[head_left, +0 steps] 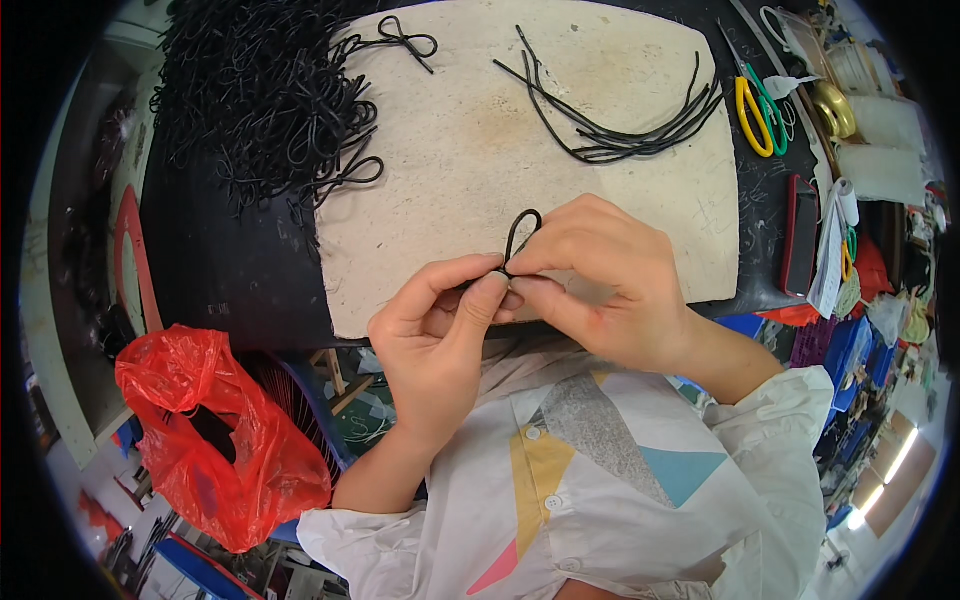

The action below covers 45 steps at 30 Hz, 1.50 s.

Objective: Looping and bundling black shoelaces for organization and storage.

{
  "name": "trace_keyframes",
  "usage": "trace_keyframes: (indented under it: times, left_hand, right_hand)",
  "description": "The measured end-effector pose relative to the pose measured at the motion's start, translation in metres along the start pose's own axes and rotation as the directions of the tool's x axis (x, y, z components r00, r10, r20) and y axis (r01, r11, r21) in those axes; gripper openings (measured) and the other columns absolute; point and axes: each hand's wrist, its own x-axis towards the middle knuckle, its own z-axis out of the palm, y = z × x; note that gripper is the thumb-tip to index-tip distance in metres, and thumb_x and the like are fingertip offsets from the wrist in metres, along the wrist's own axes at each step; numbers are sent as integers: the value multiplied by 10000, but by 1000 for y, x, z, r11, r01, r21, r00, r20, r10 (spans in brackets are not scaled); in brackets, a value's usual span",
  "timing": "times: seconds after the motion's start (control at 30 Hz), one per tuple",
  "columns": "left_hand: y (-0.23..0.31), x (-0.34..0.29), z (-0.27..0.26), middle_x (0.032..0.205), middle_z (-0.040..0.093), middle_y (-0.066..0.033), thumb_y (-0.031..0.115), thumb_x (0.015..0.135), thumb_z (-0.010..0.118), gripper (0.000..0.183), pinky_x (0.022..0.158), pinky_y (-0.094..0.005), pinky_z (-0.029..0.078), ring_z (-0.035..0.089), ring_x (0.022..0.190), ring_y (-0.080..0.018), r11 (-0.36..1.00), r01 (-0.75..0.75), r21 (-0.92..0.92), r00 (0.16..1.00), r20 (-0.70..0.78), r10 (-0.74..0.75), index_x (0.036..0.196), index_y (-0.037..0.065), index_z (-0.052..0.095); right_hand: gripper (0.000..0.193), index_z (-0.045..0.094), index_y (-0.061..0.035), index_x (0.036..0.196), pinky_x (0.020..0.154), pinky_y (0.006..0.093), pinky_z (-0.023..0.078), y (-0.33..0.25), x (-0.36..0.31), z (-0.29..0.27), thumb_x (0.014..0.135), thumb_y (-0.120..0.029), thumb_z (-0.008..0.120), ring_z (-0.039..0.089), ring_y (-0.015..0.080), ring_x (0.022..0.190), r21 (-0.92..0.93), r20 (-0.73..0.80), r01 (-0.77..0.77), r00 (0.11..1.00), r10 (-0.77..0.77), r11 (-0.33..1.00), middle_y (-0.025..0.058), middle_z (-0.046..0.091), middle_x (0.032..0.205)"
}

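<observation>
Between my hands, above the near edge of the beige board (430, 200), is a black cord (513, 228) bent into an upright loop. My left hand (430, 325) pinches the base of the loop between thumb and forefinger. My right hand (605, 280) pinches the same spot from the other side, its fingertips touching the left thumb. The fingers hide the cord's lower part. Farther off on the board lies a loose bundle of straight black cords (625, 140). At the upper left, a knotted cord with loops (400, 42) lies beside a large heap of similar looped cords (265, 100).
Scissors with yellow and green handles (755, 115) lie right of the board. Nearby are a dark red-edged phone-like object (799, 237) and a paper pad (832, 245). A red plastic bag (225, 440) hangs at the lower left, below a red triangular ruler (132, 255).
</observation>
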Motion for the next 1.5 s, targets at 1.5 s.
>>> trace_keyframes:
  times: [1.5]
  left_hand:
    - [1, 4, 4, 778, 584, -88, 74, 848, 543, 108, 638, -225, 456, 573, 713, -140, 940, 152, -306, 985, -33, -171, 929, 4, 544]
  right_hand:
    - [113, 620, 1, 862, 603, 233, 395, 5, -3, -10, 750, -21, 619, 522, 132, 698, 288, 170, -321, 944, 281, 902, 61, 572, 781]
